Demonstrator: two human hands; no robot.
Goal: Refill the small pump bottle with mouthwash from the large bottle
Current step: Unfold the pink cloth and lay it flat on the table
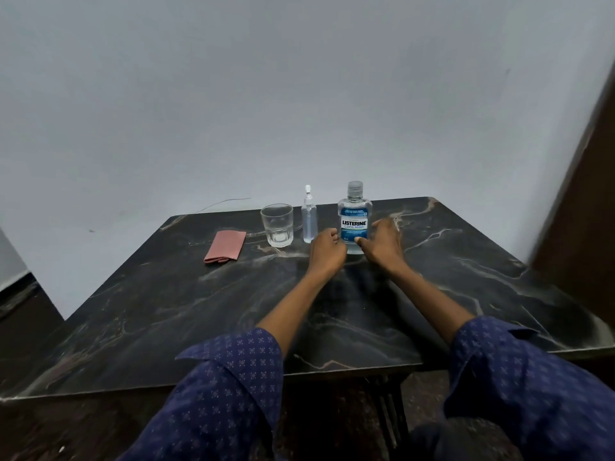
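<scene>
One large mouthwash bottle (354, 218), upright with its grey cap on and a blue label facing the viewer, stands toward the far edge of the table, slightly right of centre. The left hand (327, 249) is at the bottle's lower left, fingers curled toward its side; the right hand (382, 242) is at its lower right, thumb reaching across the front of the base and fingers around the far side. Both hands appear to grip the bottle, though the contact of the left fingers is not clearly resolved. One small pump bottle (309, 218), clear, upright and topped with a white nozzle, stands just beside the large bottle on its left. One clear drinking glass (277, 225) stands next, upright. One folded pink cloth (225, 246) lies flat, farthest left. The four items form a loose row.

Surface: one table (166, 311) with a dark, glossy, marble-patterned top crossed by pale veins. Both forearms extend over it from dark blue patterned sleeves (233, 387). Room: a plain pale grey wall (299, 94) behind the table; a dark brown vertical panel (585, 194) at the right edge.
</scene>
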